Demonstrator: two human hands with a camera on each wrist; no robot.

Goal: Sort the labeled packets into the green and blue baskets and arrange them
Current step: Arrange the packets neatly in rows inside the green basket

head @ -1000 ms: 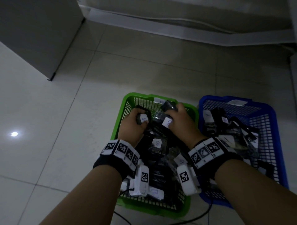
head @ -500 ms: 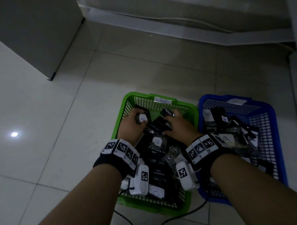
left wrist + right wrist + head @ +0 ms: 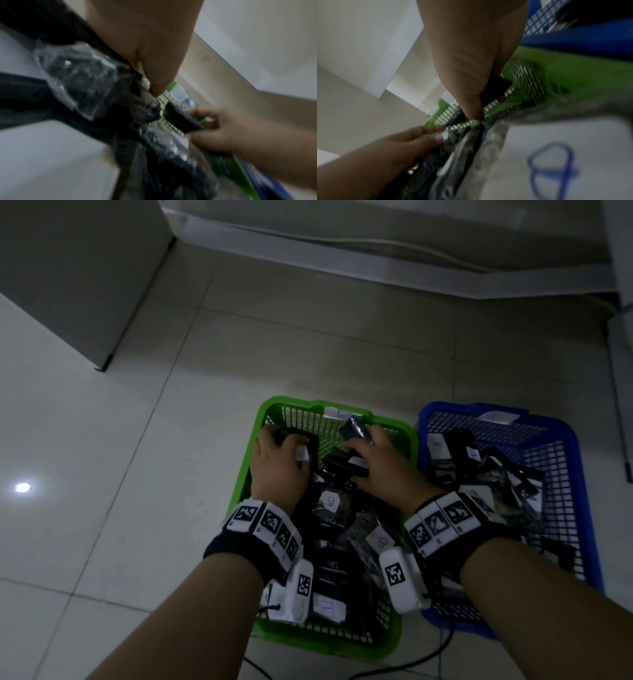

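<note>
- The left hand is inside the green basket at its far left corner, fingers curled round a black packet with a white label; thumb on the near side of it.
- In the left wrist view the left hand shows its thumb tip pressed on crinkled clear wrapping over a dark packet.
- The right hand is in the same basket, just right of the left hand, fingers clenched on a second black packet that sticks up above the knuckles, near the basket's far wall.
- The right wrist view shows the right hand with that dark packet pinched between thumb and fingers, in front of the green mesh wall.
- Below and behind both sets of fingers, towards the wrists, the green basket is heaped with more black packets in clear wrap, several with white labels bearing blue handwriting; one such label lies close under the right wrist.
- A white tag sits on the far rim of the green basket, beyond the fingers.
- The blue basket stands to the right of the right hand, touching or just beside the green one, and holds its own pile of labelled packets; a white tag is on its far rim.
- Both baskets stand on a pale tiled floor.
- Each wrist wears a black band with square black-and-white markers.
</note>
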